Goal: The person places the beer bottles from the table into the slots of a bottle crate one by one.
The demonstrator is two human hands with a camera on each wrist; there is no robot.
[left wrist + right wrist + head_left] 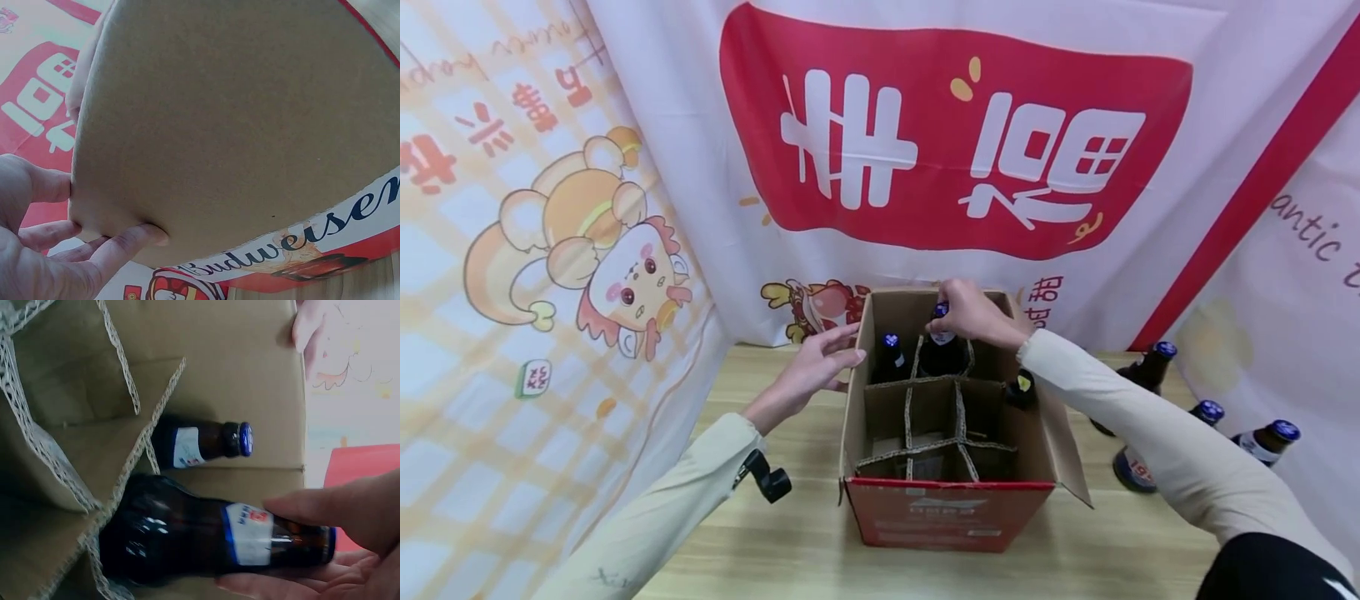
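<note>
My right hand (973, 317) pinches the neck of a dark beer bottle (181, 531) between thumb and fingers. This bottle stands upright in a back compartment of the cardboard box (951, 517), its lower part hidden by the dividers (936, 379). Beside it, in the back left compartment, is a second beer bottle (889, 358) with a blue cap. A third bottle (1021, 388), seen at its dark and yellow top, sits along the right wall. My left hand (812, 362) grips the box's left wall, thumb over the top edge and fingers against the outer face (219, 125).
Several more blue-capped bottles (1138, 467) stand on the wooden table (775, 533) to the right of the box, partly behind my right sleeve. An open flap (1071, 454) sticks out on the box's right side. Printed cloth (947, 267) hangs close behind.
</note>
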